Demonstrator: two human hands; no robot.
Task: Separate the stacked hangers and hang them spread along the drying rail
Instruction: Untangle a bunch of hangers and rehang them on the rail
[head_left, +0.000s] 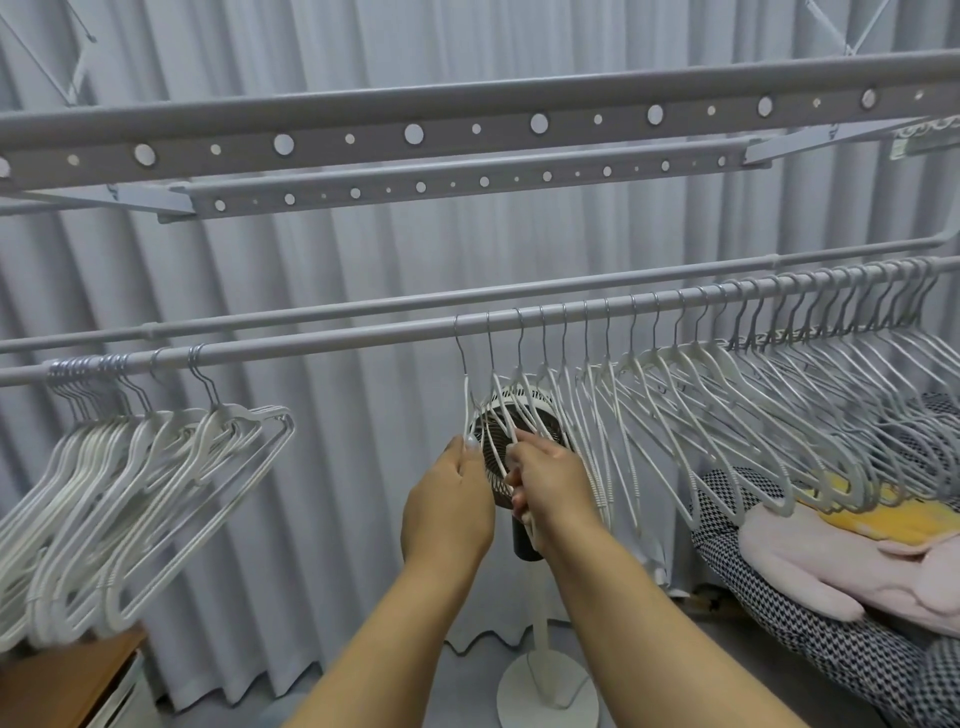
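A grey drying rail (332, 340) runs across the view. A tight stack of white hangers (119, 493) hangs bunched at its left end. Several more white hangers (675, 405) hang spread along the right half, crowding tighter toward the far right. My left hand (449, 506) pinches the leftmost spread hanger (466, 395) between thumb and fingers. Just beside it, my right hand (550, 488) grips the neighbouring hanger (511, 415), fingers curled round its lower part.
A standing fan (524, 530) on a white pole and round base (545, 696) stands right behind my hands. A second rail (363, 306) and perforated bars (467, 130) hang above. A bed with a patterned cover (831, 623) lies right, a wooden cabinet (67, 680) lower left, grey curtains behind.
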